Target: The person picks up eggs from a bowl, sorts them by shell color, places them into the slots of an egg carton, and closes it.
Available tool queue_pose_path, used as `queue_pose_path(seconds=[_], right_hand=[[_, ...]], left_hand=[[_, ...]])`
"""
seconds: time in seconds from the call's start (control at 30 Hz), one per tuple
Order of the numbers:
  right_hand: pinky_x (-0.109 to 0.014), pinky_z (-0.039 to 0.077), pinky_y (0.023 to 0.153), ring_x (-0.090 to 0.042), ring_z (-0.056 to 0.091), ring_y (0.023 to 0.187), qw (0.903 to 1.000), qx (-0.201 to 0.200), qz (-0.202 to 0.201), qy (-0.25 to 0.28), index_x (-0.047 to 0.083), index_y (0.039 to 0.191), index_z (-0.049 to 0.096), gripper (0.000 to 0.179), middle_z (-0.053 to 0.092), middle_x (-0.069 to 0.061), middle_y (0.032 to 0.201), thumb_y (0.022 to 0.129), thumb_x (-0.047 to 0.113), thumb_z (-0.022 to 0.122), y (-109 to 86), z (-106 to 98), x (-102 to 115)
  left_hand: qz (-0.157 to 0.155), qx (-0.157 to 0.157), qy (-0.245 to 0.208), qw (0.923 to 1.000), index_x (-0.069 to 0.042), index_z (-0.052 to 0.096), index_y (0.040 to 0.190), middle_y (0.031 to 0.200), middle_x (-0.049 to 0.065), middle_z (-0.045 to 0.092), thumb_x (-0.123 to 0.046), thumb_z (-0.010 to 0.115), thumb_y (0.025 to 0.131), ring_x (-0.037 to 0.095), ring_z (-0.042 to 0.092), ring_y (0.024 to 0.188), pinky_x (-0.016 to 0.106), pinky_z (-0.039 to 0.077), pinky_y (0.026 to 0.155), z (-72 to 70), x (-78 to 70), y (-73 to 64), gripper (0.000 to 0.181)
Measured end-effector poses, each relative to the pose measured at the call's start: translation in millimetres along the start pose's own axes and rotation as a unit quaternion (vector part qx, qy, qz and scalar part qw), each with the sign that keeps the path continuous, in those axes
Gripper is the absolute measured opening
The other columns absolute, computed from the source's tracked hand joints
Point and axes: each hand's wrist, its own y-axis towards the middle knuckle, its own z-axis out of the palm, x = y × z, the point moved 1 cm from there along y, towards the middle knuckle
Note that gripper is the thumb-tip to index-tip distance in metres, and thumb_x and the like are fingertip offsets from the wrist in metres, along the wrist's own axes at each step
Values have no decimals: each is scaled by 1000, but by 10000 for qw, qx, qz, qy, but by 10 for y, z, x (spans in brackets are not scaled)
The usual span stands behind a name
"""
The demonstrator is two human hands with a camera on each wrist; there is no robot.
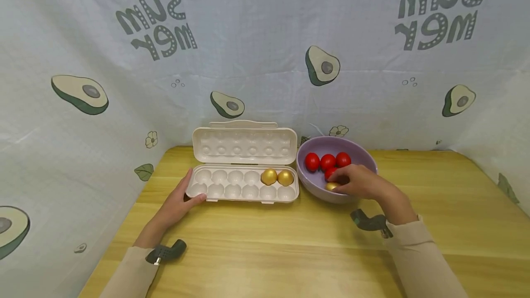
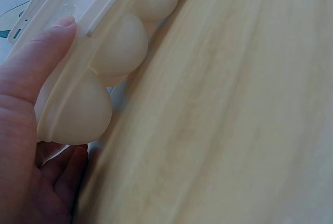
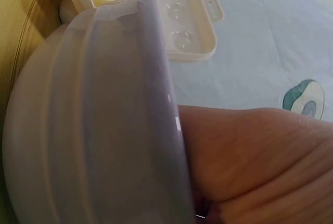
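Note:
A cream egg carton stands with its lid raised, two golden eggs sitting in the back row at its right end. My left hand grips the carton's left end; in the left wrist view the thumb lies over the rim and the other fingers are lower down at the end. Inside a purple bowl, my right hand pinches a golden egg, partly hidden by the fingers. Several red eggs lie beside it. The bowl's wall blocks the right fingertips in the right wrist view.
The bowl stands close to the carton's right end on a wooden table. Behind both hangs a pale curtain with avocado prints. The carton's raised lid leans back toward that curtain.

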Motion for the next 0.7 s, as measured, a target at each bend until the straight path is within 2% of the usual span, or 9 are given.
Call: queue_pose_path(seconds=[0.3,0.5,0.7], right_hand=[[-33,51,76,-17,57,83,9999,33,90,63,7,102,75,22,70,-1,95,81,14,77,5,4,4],[-35,51,77,-18,57,84,9999,18,133,46,8,99,74,19,70,0,94,81,15,77,14,6,13],[-32,51,73,-15,56,78,9998,-9,124,123,8,97,74,17,68,2,89,81,15,77,15,13,11]], left_hand=[[-26,12,25,10000,-6,4,155,159,21,9,-40,66,90,41,11,144,59,13,114,1,-3,-5,96],[-59,4,-15,10000,-7,4,156,160,19,9,-39,67,90,39,12,145,58,13,114,0,-14,2,96],[-51,0,27,10000,-7,5,156,160,19,9,-40,67,90,40,12,145,58,14,114,3,-11,11,96]])
